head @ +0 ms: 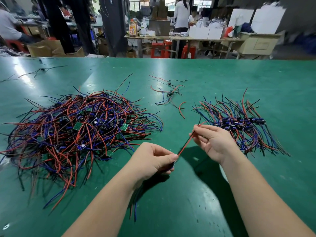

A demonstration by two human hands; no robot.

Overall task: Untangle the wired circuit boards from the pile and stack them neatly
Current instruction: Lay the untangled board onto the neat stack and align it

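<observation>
Green desk (213, 74), head view. Left hand (153, 159) at lower centre of the frame, fingers (171, 157) curled and pinching a small circuit board (173, 164). The board is mostly hidden by the hand, so its detail cannot be read. A red wire (185, 146) runs taut from this board up and right to the right hand (214, 142). The right hand's fingers (199, 130) are narrowed, pinching the wire near its free end, with a black lead alongside it. Both hands are raised above the desk and cast shadows on it. Blue and red leads (135, 207) hang below the left hand toward the bottom of the frame. The tangled pile (73, 130) of red, blue and black wires with green boards fills the left of the frame and lies on the desk. The sorted stack (239, 125) lies at right, just beyond the right hand, boards lined up in a row and wires fanned out above and below. A few loose wired boards (169, 93) lie at upper centre, apart from both heaps.
</observation>
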